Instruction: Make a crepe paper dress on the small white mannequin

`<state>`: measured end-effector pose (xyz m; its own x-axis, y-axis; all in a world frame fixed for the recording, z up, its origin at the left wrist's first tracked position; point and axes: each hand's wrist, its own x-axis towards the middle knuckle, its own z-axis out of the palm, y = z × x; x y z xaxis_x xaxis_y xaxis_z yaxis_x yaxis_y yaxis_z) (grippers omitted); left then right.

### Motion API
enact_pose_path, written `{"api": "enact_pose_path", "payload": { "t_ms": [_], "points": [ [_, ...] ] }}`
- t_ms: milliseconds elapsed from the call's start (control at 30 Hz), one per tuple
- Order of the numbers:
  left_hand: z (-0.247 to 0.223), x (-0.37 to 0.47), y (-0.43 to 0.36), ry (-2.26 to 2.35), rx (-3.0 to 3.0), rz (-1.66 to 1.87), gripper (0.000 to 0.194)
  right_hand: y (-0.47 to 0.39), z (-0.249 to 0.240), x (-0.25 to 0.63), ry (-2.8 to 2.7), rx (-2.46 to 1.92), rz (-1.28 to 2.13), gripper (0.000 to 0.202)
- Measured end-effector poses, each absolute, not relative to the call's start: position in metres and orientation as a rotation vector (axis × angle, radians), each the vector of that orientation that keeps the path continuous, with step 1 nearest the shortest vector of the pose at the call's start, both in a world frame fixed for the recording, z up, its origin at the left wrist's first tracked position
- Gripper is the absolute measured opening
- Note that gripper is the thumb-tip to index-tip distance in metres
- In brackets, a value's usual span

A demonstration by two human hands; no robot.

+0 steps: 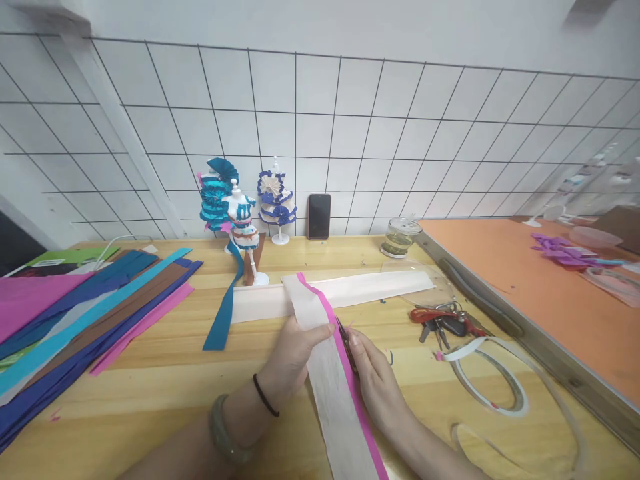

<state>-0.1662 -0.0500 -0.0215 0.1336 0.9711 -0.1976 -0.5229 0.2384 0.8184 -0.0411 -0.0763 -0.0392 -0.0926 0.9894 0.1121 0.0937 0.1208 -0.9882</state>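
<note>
A long white crepe paper strip [330,387] with a pink border along its right edge runs from the near edge up the table. My left hand [295,350] is closed on it, thumb on top near the pink border and the other fingers underneath. My right hand [375,373] is closed around small dark scissors [345,340], whose blades lie along the pink edge close to my left thumb. Their handles are mostly hidden by my fingers. Beyond my hands, another white strip [370,287] lies crosswise under the far end of the bordered one.
Several coloured paper strips [100,307] are piled at left. Small dressed mannequins [245,227], a teal strip [223,320], a phone [319,217] and a glass cup [400,238] stand or lie farther back. Keys [445,323] and a tape roll [520,400] lie right, near an orange-topped table [540,287].
</note>
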Motion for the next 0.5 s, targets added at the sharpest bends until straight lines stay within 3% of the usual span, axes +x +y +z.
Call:
{"api": "enact_pose_path", "payload": {
  "t_ms": [500],
  "points": [
    [-0.0213, -0.1629, -0.0551, 0.874, 0.658, 1.193, 0.023, -0.0764, -0.0427, -0.0424, -1.374, -1.159, 1.129, 0.036]
  ]
}}
